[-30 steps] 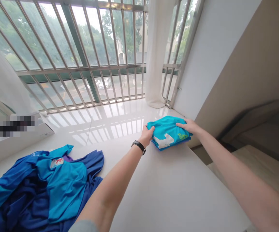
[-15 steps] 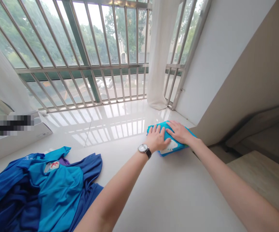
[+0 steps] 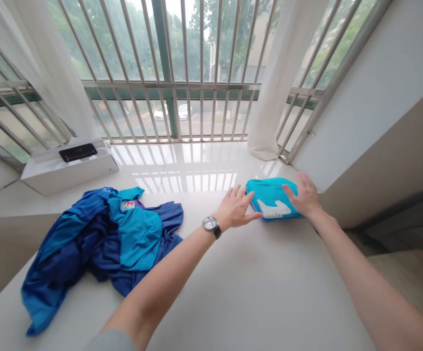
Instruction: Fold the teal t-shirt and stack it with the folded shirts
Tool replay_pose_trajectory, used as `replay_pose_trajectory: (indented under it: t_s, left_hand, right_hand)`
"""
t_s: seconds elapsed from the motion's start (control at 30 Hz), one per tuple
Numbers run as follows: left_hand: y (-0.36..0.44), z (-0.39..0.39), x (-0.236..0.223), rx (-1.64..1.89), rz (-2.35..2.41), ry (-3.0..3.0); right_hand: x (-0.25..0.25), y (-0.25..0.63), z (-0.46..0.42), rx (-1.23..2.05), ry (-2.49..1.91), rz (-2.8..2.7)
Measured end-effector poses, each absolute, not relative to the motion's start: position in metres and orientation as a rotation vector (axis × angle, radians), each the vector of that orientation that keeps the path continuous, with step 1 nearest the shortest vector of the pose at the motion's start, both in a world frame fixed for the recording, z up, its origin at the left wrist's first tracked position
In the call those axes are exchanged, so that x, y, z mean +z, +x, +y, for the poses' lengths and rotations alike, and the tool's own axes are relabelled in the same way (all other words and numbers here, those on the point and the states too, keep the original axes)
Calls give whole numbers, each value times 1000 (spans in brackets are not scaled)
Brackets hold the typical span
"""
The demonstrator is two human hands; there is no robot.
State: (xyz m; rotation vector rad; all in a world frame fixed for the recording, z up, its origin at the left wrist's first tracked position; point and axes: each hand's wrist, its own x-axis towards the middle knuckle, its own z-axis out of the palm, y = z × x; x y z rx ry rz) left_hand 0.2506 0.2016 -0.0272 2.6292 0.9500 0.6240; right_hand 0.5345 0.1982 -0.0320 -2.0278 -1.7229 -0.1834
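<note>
While a folded teal garment (image 3: 271, 197) lies squared into a flat bundle, white print facing up, on my white table (image 3: 240, 292), a second, blue-and-teal garment (image 3: 138, 239) sits crumpled and unfolded to the left: one piece neat, the other a loose heap beyond the reach of either hand. The folded bundle lies toward the table's far right, between my two hands. My left hand (image 3: 235, 208) is open, fingers spread, its fingertips at the bundle's near left edge, gripping nothing. My right hand (image 3: 302, 195) is open as well, fingers splayed at the bundle's right end, holding nothing; whether they touch the cloth I cannot tell. A wristwatch (image 3: 211, 225) on a dark strap circles my left wrist. Farther off, a white box (image 3: 68, 173) carries a black phone (image 3: 77, 152) near the window, where pale curtains (image 3: 280, 83) hang beside metal window bars (image 3: 196, 63) and parked cars (image 3: 171, 112) show outside.
</note>
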Motion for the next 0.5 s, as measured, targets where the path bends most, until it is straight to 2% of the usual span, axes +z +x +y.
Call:
replay_pose_trajectory:
  t_s: [0.07,0.17,0.33,0.5]
  left_hand:
    - [195,176,-19,535,1011,2708]
    - [108,133,-9,351,1274,2728]
    - [0,86,-2,-39,1670,2584]
    - [-42,74,1,-55,1627,2505]
  right_hand:
    - [-25,509,181,-282,-1768,-1596]
    - [-24,450,153,-216,-1451,-1509]
    - [-44,335,122,370,-1247,-1478]
    - [-57,261,118,666,-1171,-1519]
